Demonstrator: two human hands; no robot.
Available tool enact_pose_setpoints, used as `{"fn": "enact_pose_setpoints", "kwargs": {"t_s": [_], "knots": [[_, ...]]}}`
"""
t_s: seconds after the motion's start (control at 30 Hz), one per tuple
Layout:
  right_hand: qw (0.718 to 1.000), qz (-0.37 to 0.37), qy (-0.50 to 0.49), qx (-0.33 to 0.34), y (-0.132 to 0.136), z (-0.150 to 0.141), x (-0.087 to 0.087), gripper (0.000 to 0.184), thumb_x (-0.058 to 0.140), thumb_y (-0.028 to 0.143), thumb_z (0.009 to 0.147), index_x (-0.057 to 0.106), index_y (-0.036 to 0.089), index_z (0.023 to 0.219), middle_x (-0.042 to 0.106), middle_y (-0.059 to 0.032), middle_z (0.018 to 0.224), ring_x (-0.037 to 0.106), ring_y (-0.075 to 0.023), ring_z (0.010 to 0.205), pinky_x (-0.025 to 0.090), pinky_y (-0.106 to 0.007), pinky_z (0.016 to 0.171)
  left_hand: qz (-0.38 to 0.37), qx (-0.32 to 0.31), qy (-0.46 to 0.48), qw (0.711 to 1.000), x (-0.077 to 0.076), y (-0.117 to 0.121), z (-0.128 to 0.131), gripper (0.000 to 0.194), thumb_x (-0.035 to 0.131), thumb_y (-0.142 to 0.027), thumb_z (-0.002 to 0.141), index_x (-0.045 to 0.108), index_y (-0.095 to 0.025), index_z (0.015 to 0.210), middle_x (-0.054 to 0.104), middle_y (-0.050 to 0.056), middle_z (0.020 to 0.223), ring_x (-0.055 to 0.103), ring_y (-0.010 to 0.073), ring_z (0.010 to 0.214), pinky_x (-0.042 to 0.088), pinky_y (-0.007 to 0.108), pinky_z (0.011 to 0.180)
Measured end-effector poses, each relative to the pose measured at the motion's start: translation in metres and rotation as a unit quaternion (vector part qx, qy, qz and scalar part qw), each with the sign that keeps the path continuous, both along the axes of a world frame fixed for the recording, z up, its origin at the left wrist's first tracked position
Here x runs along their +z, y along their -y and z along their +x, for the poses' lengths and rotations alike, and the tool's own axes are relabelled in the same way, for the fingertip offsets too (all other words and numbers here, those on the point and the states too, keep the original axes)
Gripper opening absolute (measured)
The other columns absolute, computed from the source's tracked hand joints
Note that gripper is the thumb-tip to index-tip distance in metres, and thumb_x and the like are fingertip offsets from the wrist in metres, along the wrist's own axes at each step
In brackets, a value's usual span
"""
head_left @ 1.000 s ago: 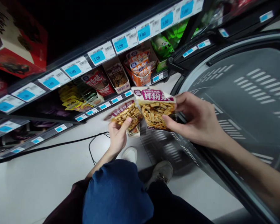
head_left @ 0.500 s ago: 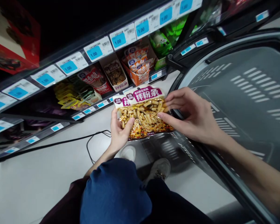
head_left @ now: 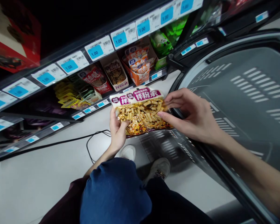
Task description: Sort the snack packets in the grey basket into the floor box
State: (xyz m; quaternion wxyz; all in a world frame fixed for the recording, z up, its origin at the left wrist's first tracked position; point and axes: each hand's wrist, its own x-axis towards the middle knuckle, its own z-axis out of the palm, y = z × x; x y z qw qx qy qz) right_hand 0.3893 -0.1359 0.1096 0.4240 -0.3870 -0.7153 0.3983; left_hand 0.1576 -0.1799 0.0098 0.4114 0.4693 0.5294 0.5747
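Two matching snack packets overlap in front of me, with white and purple tops and clear fronts showing yellowish strips in dark seasoning. My left hand [head_left: 118, 132] grips the left packet [head_left: 130, 124] at its left side, thumb in front. On the right packet [head_left: 152, 113], which lies partly over the other, my right hand [head_left: 193, 116] pinches the right edge between thumb and fingers. Both packets are held above the floor, close to the lower shelf. The fingers behind the packets are hidden.
A grey shopping basket [head_left: 252, 74] with slotted walls fills the right side. Ahead, the lower shelf holds an open box of similar packets [head_left: 115, 74], an orange box [head_left: 138, 74] and green bags [head_left: 161, 43]. A black cable [head_left: 67, 140] lies on the floor.
The left packet has shifted slightly left with my left hand, so more of it shows beside the right one. My right hand has barely moved.
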Motion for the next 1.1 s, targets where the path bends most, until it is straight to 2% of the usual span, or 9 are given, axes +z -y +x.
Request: {"fn": "enact_pose_setpoints", "kwargs": {"t_s": [0.23, 0.5, 0.7, 0.83, 0.97, 1.1], "knots": [[1.0, 0.003, -0.002, -0.001, 0.0, -0.001, 0.001, 0.023, 0.079, 0.019, 0.087, 0.063, 0.019, 0.103, 0.071, -0.0046, 0.1, 0.073, -0.0164, 0.088, 0.068, -0.028, 0.086, 0.008, 0.011, 0.018, 1.0, 0.003, 0.003, -0.001, 0.074, 0.064, -0.025, 0.082, 0.041, -0.035, 0.151, 0.06, 0.005, 0.138, 0.063, 0.0256, 0.121, 0.051, 0.046, 0.11], [1.0, -0.022, -0.006, -0.014, -0.001, -0.002, 0.003, 0.029, 0.085, 0.033, 0.085, 0.063, 0.019, 0.1, 0.071, -0.005, 0.098, 0.072, -0.0174, 0.085, 0.069, -0.03, 0.082, 0.026, 0.017, -0.051, 0.998, 0.003, 0.004, 0.002, 0.071, 0.066, -0.052, 0.095, 0.031, -0.034, 0.154, 0.062, 0.009, 0.139, 0.064, 0.0264, 0.125, 0.054, 0.047, 0.107], [1.0, -0.009, -0.011, -0.006, 0.0, 0.0, 0.001, 0.023, 0.08, 0.023, 0.086, 0.063, 0.019, 0.102, 0.071, -0.0049, 0.099, 0.072, -0.0163, 0.086, 0.069, -0.027, 0.083, 0.015, 0.023, -0.019, 0.999, 0.006, 0.004, 0.004, 0.076, 0.072, -0.054, 0.092, 0.031, -0.033, 0.153, 0.063, 0.01, 0.138, 0.065, 0.0263, 0.125, 0.053, 0.048, 0.111], [1.0, -0.006, -0.016, -0.004, 0.0, 0.0, 0.0, 0.024, 0.079, 0.019, 0.087, 0.064, 0.018, 0.105, 0.071, -0.0051, 0.101, 0.072, -0.0162, 0.088, 0.068, -0.027, 0.083, 0.019, 0.019, -0.001, 1.0, 0.007, 0.004, 0.004, 0.07, 0.074, -0.05, 0.092, 0.035, -0.033, 0.148, 0.063, 0.009, 0.137, 0.066, 0.025, 0.124, 0.053, 0.047, 0.11], [1.0, -0.013, -0.017, -0.017, 0.0, -0.003, -0.001, 0.031, 0.087, 0.027, 0.083, 0.065, 0.019, 0.103, 0.072, -0.0044, 0.096, 0.073, -0.0169, 0.083, 0.069, -0.027, 0.078, 0.024, -0.01, -0.004, 1.0, 0.012, 0.006, 0.008, 0.059, 0.071, -0.052, 0.094, 0.038, -0.032, 0.139, 0.065, 0.007, 0.131, 0.067, 0.0247, 0.121, 0.057, 0.044, 0.103], [1.0, 0.01, 0.015, -0.023, 0.001, -0.003, -0.002, 0.034, 0.092, 0.034, 0.081, 0.065, 0.019, 0.095, 0.072, -0.0014, 0.084, 0.072, -0.015, 0.07, 0.067, -0.024, 0.069, 0.036, -0.088, 0.039, 0.995, 0.02, 0.009, 0.016, 0.07, 0.077, -0.058, 0.087, 0.034, -0.033, 0.136, 0.066, 0.008, 0.128, 0.072, 0.0253, 0.113, 0.063, 0.043, 0.094]]}}
